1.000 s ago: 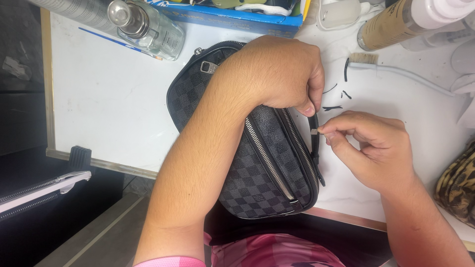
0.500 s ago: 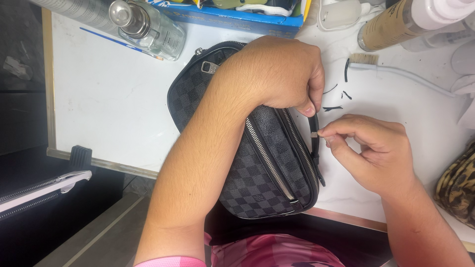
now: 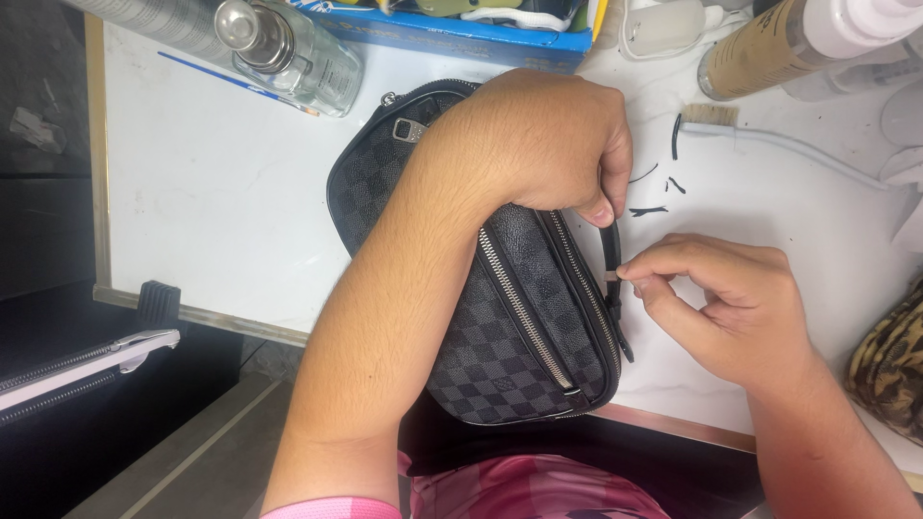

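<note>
Head view: a dark checkered bag (image 3: 500, 327) lies at the centre of the frame on a white table (image 3: 192, 211), its lower end reaching past the table's near edge toward the person's lap. Two zips run down its length. A thin black strap (image 3: 612, 264) stands off the bag's right side. The left hand (image 3: 548, 144) reaches over the bag from the lower left, forearm laid across it, fingers curled and closed on the strap's upper part. The right hand (image 3: 731, 303) comes in from the lower right, thumb and forefinger pinched together on a small pale piece at the strap's middle.

Right of the strap the table is bare but for a few black scraps (image 3: 654, 207) just above the right hand. A toothbrush (image 3: 769, 139) lies farther up at upper right, below a tan bottle (image 3: 760, 53). Left of the bag is a wide open stretch of table. A glass bottle (image 3: 288, 53) lies at the upper left, and a blue box (image 3: 461, 34) sits along the top edge.
</note>
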